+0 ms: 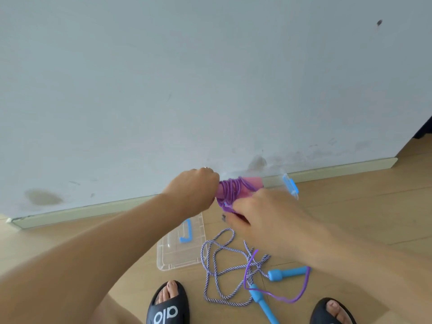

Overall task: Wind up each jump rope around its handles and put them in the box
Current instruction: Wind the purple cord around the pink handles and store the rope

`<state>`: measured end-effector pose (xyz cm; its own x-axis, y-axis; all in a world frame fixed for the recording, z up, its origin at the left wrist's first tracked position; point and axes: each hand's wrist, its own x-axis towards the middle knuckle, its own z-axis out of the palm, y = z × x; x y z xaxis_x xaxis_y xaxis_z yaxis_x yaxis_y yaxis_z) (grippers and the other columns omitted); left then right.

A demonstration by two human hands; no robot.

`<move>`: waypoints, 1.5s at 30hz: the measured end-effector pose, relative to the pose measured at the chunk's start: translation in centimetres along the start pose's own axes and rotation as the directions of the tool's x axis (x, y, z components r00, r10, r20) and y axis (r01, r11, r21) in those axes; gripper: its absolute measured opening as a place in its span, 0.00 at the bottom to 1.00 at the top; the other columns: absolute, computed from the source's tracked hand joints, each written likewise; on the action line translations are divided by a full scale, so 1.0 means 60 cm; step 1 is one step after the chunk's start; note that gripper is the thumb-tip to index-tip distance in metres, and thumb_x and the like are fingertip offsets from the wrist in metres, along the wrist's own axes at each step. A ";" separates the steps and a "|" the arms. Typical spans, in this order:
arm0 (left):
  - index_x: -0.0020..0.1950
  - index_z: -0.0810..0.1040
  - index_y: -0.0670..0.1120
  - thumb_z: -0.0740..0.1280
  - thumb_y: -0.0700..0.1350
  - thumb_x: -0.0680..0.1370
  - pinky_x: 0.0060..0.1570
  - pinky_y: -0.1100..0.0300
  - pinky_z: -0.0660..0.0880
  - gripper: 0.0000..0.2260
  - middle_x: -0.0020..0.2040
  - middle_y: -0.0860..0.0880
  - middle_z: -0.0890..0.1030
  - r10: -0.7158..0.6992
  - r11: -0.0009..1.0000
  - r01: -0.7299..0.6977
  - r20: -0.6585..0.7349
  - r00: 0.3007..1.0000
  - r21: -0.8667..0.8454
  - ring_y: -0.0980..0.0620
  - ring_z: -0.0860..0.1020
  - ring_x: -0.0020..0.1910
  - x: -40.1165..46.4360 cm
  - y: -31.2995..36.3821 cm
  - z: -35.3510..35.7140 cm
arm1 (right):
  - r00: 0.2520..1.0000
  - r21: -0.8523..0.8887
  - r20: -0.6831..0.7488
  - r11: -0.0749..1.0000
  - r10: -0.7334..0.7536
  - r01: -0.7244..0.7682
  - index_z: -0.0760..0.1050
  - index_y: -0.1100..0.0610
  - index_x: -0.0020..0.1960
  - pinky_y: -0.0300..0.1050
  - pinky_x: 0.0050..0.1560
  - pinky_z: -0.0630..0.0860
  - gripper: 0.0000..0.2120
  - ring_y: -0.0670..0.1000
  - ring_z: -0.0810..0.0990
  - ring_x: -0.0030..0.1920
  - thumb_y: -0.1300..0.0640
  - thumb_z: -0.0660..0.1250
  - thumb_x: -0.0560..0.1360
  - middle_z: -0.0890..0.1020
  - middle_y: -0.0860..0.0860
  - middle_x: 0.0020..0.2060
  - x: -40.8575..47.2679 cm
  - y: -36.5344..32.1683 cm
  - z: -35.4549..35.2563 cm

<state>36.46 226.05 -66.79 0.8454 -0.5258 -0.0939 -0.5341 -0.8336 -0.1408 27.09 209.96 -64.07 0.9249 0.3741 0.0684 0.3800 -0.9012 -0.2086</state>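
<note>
The left hand (195, 185) grips the pink handles (253, 182); the right hand (264, 216) pinches purple cord (230, 190) wound around them, above the clear lid (180, 251).

Black slides (167, 307), scuffed wall (210, 78), wooden floor (350, 206)

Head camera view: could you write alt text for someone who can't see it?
A person's left hand grips pink handles while the right hand winds purple cord around them. On the wooden floor below lie a blue-handled striped jump rope and a clear box lid.
</note>
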 end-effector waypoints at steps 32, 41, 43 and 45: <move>0.32 0.69 0.42 0.68 0.43 0.72 0.29 0.57 0.67 0.11 0.29 0.46 0.70 -0.367 0.823 0.303 -0.042 0.929 -0.480 0.45 0.69 0.31 -0.006 -0.054 -0.019 | 0.984 0.319 0.094 0.931 0.154 -0.177 0.69 0.60 0.34 0.50 0.36 0.70 0.30 0.57 0.75 0.33 0.41 0.47 0.83 0.76 0.56 0.28 0.016 0.033 0.031; 0.34 0.67 0.47 0.62 0.44 0.73 0.31 0.58 0.69 0.09 0.31 0.50 0.70 0.130 0.989 -0.124 0.068 0.989 -0.084 0.47 0.74 0.33 -0.015 0.001 0.005 | 0.958 -0.175 -0.279 0.984 -0.064 0.014 0.60 0.57 0.28 0.44 0.29 0.51 0.30 0.56 0.63 0.27 0.38 0.58 0.80 0.62 0.51 0.21 0.068 0.071 -0.039; 0.36 0.69 0.46 0.62 0.44 0.73 0.32 0.55 0.73 0.07 0.32 0.49 0.73 0.196 0.975 -0.188 0.058 0.979 -0.115 0.46 0.75 0.34 -0.019 0.009 0.001 | 0.960 -0.199 -0.271 0.980 -0.066 0.011 0.59 0.57 0.28 0.45 0.29 0.51 0.30 0.54 0.62 0.26 0.37 0.57 0.79 0.62 0.51 0.22 0.088 0.086 -0.035; 0.38 0.71 0.45 0.63 0.44 0.73 0.36 0.52 0.76 0.05 0.35 0.47 0.76 0.260 0.959 -0.254 0.038 0.965 -0.122 0.46 0.76 0.36 -0.025 0.014 -0.008 | 0.968 -0.173 -0.248 0.985 -0.040 -0.003 0.61 0.56 0.29 0.44 0.30 0.53 0.29 0.50 0.62 0.26 0.36 0.57 0.78 0.64 0.51 0.23 0.104 0.100 -0.032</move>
<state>34.71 226.04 -66.27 0.6764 -0.7179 -0.1647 -0.7268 -0.6868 0.0085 35.14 206.47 -63.00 0.8840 0.3441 0.3163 0.3740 -0.9267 -0.0372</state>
